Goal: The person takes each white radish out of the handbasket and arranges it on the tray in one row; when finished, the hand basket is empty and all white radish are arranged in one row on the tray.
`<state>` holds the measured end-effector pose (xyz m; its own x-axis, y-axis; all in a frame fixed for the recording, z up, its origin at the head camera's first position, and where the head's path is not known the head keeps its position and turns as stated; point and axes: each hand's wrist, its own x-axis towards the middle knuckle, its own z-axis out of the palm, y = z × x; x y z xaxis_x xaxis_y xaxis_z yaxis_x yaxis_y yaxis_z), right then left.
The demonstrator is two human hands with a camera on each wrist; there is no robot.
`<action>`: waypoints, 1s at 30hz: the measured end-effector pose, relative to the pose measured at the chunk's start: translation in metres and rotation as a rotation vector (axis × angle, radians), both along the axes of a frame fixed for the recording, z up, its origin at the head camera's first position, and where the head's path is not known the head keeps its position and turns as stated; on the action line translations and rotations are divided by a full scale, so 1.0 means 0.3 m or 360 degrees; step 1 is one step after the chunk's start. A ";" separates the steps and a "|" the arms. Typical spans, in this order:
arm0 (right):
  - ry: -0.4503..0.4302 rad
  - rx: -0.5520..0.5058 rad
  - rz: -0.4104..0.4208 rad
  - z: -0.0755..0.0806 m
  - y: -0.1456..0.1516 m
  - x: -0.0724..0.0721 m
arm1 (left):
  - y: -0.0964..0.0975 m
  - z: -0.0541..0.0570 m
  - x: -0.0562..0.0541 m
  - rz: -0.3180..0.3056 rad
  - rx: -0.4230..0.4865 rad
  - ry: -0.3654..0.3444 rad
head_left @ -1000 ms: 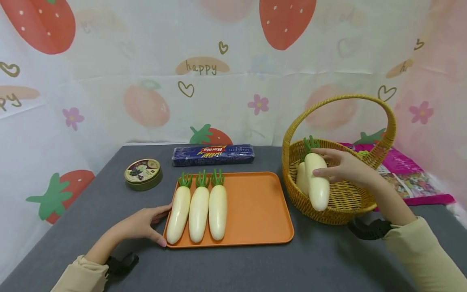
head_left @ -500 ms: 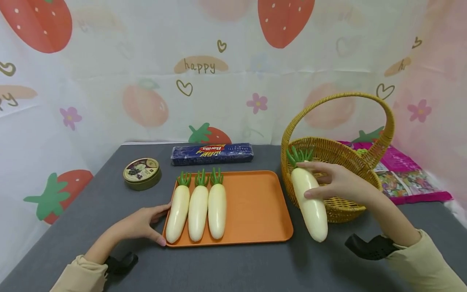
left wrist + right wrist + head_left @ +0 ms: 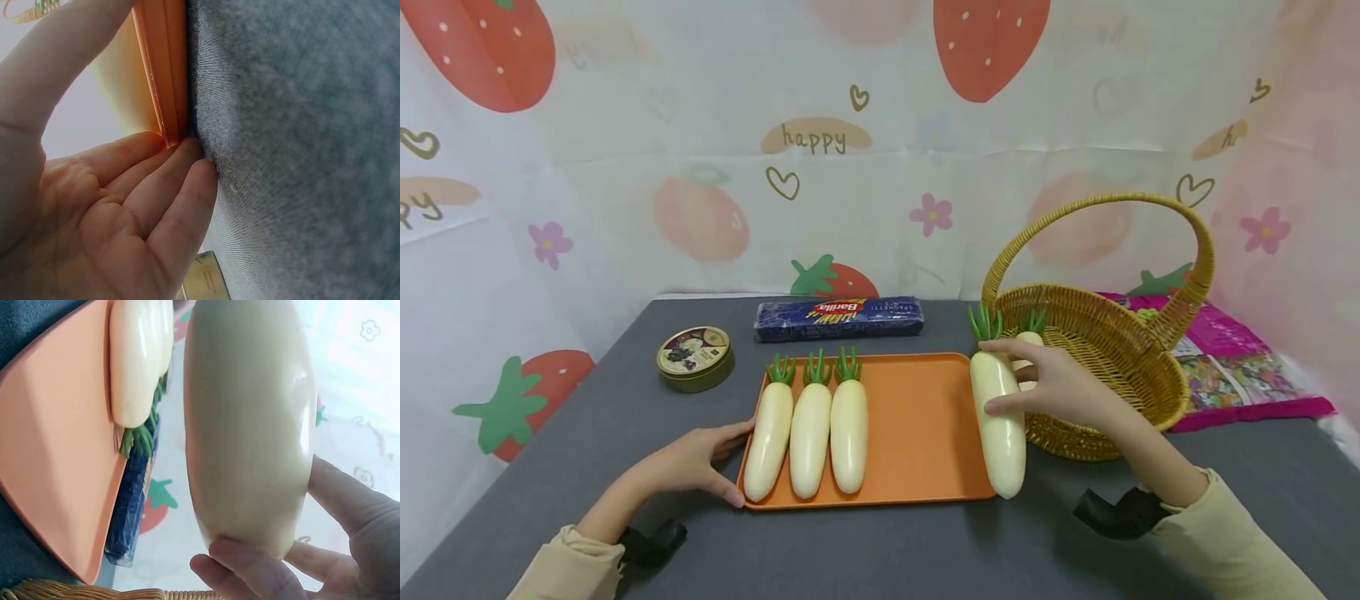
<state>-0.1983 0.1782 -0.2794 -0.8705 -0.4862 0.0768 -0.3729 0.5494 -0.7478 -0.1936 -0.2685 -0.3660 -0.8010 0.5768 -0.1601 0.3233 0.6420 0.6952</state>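
Note:
My right hand (image 3: 1054, 385) grips a white radish (image 3: 997, 429) with green leaf stubs, held above the right edge of the orange tray (image 3: 917, 433). In the right wrist view this radish (image 3: 250, 419) fills the middle, fingers curled about its upper end. Three more white radishes (image 3: 810, 437) lie side by side on the tray's left part. My left hand (image 3: 688, 462) rests at the tray's left edge, thumb by the front corner; its fingers (image 3: 169, 206) look nearly straight against the rim. Behind the held radish, another radish (image 3: 1032, 333) shows in the wicker basket (image 3: 1097, 358), partly hidden.
A blue spaghetti pack (image 3: 838, 320) lies behind the tray, and a round tin (image 3: 695, 358) stands at its back left. The basket's tall handle (image 3: 1120, 198) arches up at right. A pink printed bag (image 3: 1247, 375) lies beyond the basket.
The right hand has lifted the radish out of the basket and carried it left to the tray's right edge. The left hand has stayed at the tray.

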 end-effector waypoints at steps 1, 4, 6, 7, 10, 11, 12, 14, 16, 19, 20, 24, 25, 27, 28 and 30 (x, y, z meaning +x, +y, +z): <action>0.0005 0.0016 -0.0002 0.000 -0.001 0.005 | 0.000 0.000 -0.001 0.0003 -0.0005 0.0000; 0.0029 0.0066 0.0010 0.000 -0.008 0.020 | -0.002 -0.001 0.000 0.0008 -0.0011 0.0001; 0.0040 0.0091 0.0027 -0.001 -0.016 0.031 | -0.003 0.000 0.000 0.0012 -0.0015 -0.0003; 0.0035 0.0094 0.0032 -0.002 -0.020 0.038 | -0.002 0.000 0.000 0.0012 -0.0017 -0.0003; 0.0045 0.0098 0.0075 -0.007 -0.035 0.049 | 0.000 0.002 -0.002 0.0015 -0.0036 -0.0004; 0.0045 0.0095 0.0089 -0.010 -0.041 0.049 | 0.001 0.003 -0.003 0.0018 -0.0040 -0.0003; 0.0051 0.0093 0.0103 -0.014 -0.047 0.046 | 0.001 0.004 -0.004 0.0023 -0.0047 -0.0003; 0.0058 0.0090 0.0124 -0.024 -0.063 0.032 | 0.002 0.005 -0.005 0.0030 -0.0048 -0.0004; 0.0038 0.0080 0.0138 -0.040 -0.079 0.008 | 0.002 0.005 -0.006 0.0036 -0.0047 -0.0001; -0.0013 0.0084 0.0126 -0.074 -0.113 -0.040 | 0.001 0.005 -0.004 0.0027 -0.0042 0.0006; -0.0040 0.0079 0.0127 -0.088 -0.126 -0.059 | 0.000 0.005 -0.002 0.0022 -0.0033 0.0004; -0.0167 0.0077 0.0112 -0.138 -0.189 -0.128 | -0.002 0.005 0.007 0.0001 -0.0002 0.0005; -0.0195 0.0077 0.0111 -0.148 -0.204 -0.142 | -0.001 0.005 0.008 0.0000 0.0002 0.0006; -0.0243 0.0082 0.0106 -0.161 -0.233 -0.166 | 0.001 0.004 0.008 0.0003 -0.0004 0.0013; -0.0250 0.0100 0.0106 -0.166 -0.246 -0.176 | 0.002 0.003 0.006 0.0004 -0.0006 0.0015; -0.0245 0.0162 0.0105 -0.176 -0.271 -0.191 | 0.003 0.000 0.004 0.0012 -0.0017 0.0019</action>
